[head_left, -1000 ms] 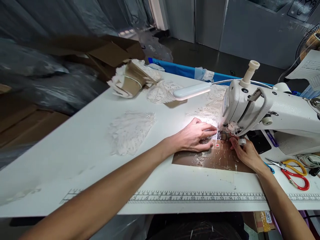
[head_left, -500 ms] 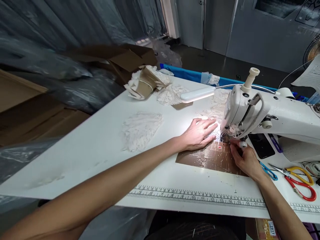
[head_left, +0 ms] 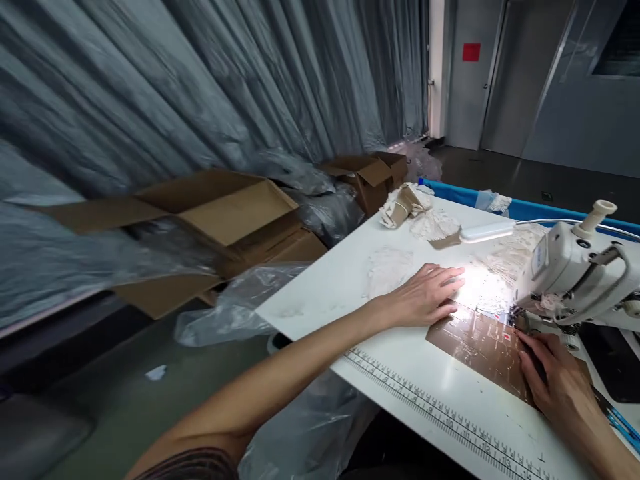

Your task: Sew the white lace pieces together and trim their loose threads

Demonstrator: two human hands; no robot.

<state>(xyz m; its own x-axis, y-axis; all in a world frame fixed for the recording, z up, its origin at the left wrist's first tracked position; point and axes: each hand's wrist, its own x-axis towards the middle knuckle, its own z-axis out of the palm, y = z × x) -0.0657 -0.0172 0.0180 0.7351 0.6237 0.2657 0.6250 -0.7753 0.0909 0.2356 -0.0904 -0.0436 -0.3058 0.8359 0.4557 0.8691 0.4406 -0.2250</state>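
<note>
My left hand (head_left: 434, 295) lies palm down with its fingers apart, at the left edge of the brown plate (head_left: 473, 347) and beside brightly lit white lace fabric (head_left: 493, 283). My right hand (head_left: 557, 367) is at the plate's right side, fingers bent and tips close to the needle area of the white sewing machine (head_left: 555, 267). Anything between those fingertips is too small to make out. Glare washes out part of the lace near the needle.
A pale lace piece (head_left: 390, 270), a bundle of lace around cardboard (head_left: 401, 205) and a white lamp (head_left: 487, 231) are on the white table (head_left: 320, 303). A black phone (head_left: 613, 360) and blue snips (head_left: 623, 423) lie right. Open cardboard boxes (head_left: 240, 213) stand left.
My view has swung left, so the table and machine appear farther right and the boxes and curtain show more. Both hands stay by the plate; my left hand now sits farther from the needle.
</note>
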